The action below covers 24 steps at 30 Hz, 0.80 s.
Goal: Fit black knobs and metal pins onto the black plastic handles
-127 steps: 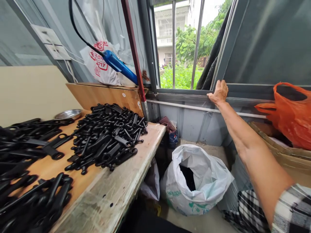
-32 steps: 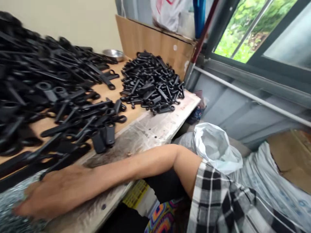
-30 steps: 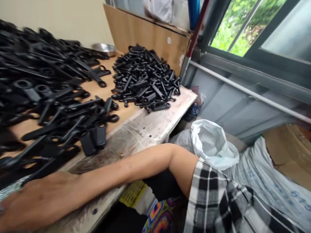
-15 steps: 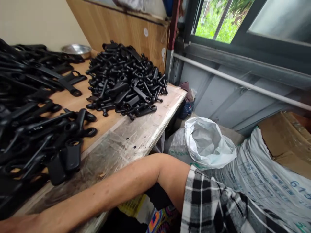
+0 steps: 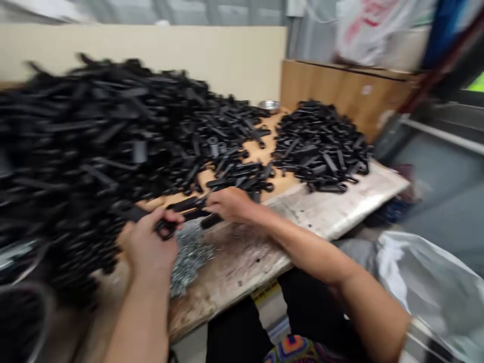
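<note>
My left hand is closed round a long black plastic part near the table's front edge. My right hand rests on the table with its fingers curled over another black part. Between the two hands lies a small heap of silvery metal pieces. A large mound of long black parts fills the left of the table. A smaller heap of short black parts lies at the right. The picture is smeared by motion.
The worn wooden table ends at the right, where a white sack stands on the floor. A steel bowl sits at the back by a wooden board. A white plastic bag hangs above.
The view has swung left from the window to the table. My right hand left the window sill and reached across onto the table. My left hand has come into view holding a black part.
</note>
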Each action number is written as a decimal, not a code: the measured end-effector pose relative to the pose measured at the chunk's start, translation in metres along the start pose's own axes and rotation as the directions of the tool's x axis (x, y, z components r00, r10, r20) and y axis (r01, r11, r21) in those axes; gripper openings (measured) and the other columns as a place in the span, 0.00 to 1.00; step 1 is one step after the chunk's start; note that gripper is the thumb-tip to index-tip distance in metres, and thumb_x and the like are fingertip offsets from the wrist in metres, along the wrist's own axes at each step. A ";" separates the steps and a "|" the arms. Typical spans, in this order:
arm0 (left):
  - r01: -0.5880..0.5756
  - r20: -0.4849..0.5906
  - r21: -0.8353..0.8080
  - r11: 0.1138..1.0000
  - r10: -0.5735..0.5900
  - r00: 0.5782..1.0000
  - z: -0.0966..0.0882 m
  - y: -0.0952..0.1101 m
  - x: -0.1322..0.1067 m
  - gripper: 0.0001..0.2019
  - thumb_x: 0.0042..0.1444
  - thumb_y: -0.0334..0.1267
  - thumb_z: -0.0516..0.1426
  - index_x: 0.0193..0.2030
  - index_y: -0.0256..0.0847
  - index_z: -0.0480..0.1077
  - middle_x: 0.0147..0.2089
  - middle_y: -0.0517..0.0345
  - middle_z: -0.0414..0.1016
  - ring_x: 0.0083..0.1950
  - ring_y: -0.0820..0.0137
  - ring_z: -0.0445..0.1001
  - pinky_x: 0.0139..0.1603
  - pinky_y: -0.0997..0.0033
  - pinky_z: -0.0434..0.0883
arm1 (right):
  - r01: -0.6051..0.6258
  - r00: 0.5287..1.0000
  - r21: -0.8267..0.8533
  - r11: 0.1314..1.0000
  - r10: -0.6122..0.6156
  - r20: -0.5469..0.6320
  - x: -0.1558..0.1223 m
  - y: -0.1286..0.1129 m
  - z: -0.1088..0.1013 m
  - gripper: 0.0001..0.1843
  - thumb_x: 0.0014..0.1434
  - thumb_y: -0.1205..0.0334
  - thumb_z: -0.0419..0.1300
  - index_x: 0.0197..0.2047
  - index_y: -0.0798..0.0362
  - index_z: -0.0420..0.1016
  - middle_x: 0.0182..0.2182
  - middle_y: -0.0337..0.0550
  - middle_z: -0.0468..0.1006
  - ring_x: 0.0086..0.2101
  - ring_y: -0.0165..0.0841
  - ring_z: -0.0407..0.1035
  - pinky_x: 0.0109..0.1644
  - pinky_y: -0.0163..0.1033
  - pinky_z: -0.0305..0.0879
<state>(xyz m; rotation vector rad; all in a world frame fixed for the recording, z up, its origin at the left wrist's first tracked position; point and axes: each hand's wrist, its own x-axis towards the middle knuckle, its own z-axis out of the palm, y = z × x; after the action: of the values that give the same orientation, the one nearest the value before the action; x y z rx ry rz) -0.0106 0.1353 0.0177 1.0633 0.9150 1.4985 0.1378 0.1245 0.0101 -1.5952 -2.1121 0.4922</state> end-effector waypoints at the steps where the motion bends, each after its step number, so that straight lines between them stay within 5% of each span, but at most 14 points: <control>1: -0.001 -0.070 -0.039 0.999 -0.002 0.998 -0.013 0.006 0.004 0.04 0.49 0.31 0.54 0.33 0.35 0.66 0.18 0.65 0.63 0.20 0.76 0.63 0.20 0.76 0.61 | 0.032 0.999 -0.055 0.998 -0.031 0.029 0.003 0.001 0.000 0.10 0.56 0.60 0.51 0.33 0.50 0.73 0.30 0.38 0.75 0.32 0.30 0.67 0.30 0.31 0.52; 8: -0.071 -0.252 -0.272 0.960 0.000 0.968 -0.035 0.035 0.009 0.07 0.41 0.33 0.53 0.30 0.36 0.66 0.12 0.67 0.57 0.15 0.77 0.56 0.17 0.76 0.54 | 0.199 0.950 -0.311 0.929 -0.105 0.295 -0.011 -0.023 0.014 0.09 0.53 0.69 0.51 0.29 0.55 0.73 0.30 0.46 0.76 0.31 0.32 0.68 0.29 0.34 0.50; 15: -0.179 -0.305 -0.395 0.901 0.056 0.951 -0.051 0.045 0.012 0.07 0.45 0.37 0.54 0.32 0.38 0.66 0.13 0.69 0.55 0.15 0.79 0.55 0.17 0.77 0.52 | 0.231 0.971 -0.243 0.942 -0.207 0.120 0.004 -0.014 0.022 0.10 0.57 0.64 0.51 0.32 0.52 0.74 0.32 0.41 0.76 0.32 0.29 0.67 0.33 0.32 0.53; 18: -0.166 -0.227 -0.285 0.944 0.101 0.969 -0.041 0.033 0.002 0.05 0.46 0.35 0.54 0.31 0.38 0.67 0.12 0.70 0.54 0.14 0.80 0.53 0.16 0.78 0.53 | 0.182 0.983 -0.275 0.944 -0.173 0.056 0.031 -0.016 0.009 0.10 0.56 0.63 0.52 0.34 0.51 0.75 0.31 0.40 0.76 0.32 0.30 0.67 0.34 0.32 0.54; 20: -0.259 -0.035 -0.050 0.964 0.258 0.966 -0.029 0.022 -0.012 0.03 0.47 0.34 0.54 0.28 0.38 0.68 0.13 0.67 0.58 0.15 0.79 0.57 0.17 0.78 0.56 | 0.174 0.985 -0.270 0.947 -0.168 0.048 0.052 -0.025 0.005 0.10 0.56 0.62 0.53 0.33 0.51 0.76 0.30 0.41 0.76 0.32 0.30 0.67 0.34 0.33 0.54; 21: -0.366 0.160 0.060 0.929 0.353 0.922 -0.022 0.017 -0.021 0.04 0.47 0.33 0.54 0.29 0.38 0.69 0.18 0.64 0.65 0.19 0.78 0.62 0.20 0.77 0.61 | 0.188 0.982 -0.247 0.951 -0.179 0.059 0.063 -0.032 0.006 0.11 0.56 0.61 0.53 0.33 0.52 0.76 0.30 0.40 0.76 0.31 0.30 0.67 0.33 0.33 0.54; 23: -0.669 0.453 0.094 0.737 0.567 0.688 -0.012 0.008 -0.035 0.08 0.44 0.33 0.52 0.33 0.37 0.70 0.24 0.59 0.71 0.25 0.75 0.69 0.26 0.74 0.67 | 0.251 0.967 -0.176 0.952 -0.237 0.095 0.082 -0.048 0.018 0.11 0.56 0.61 0.53 0.35 0.52 0.76 0.31 0.39 0.76 0.31 0.29 0.67 0.33 0.33 0.55; 24: -0.767 0.514 0.099 0.634 0.627 0.585 -0.009 0.005 -0.041 0.10 0.44 0.32 0.51 0.34 0.36 0.70 0.25 0.58 0.72 0.25 0.74 0.69 0.28 0.74 0.69 | 0.297 0.952 -0.142 0.944 -0.282 0.118 0.089 -0.057 0.027 0.10 0.56 0.61 0.53 0.37 0.51 0.76 0.32 0.39 0.77 0.32 0.29 0.67 0.34 0.32 0.55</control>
<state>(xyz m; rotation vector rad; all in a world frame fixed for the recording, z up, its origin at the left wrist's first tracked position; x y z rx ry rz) -0.0176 0.0938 0.0129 2.1019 0.3898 1.6447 0.0561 0.1944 0.0294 -1.3280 -2.4611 0.3133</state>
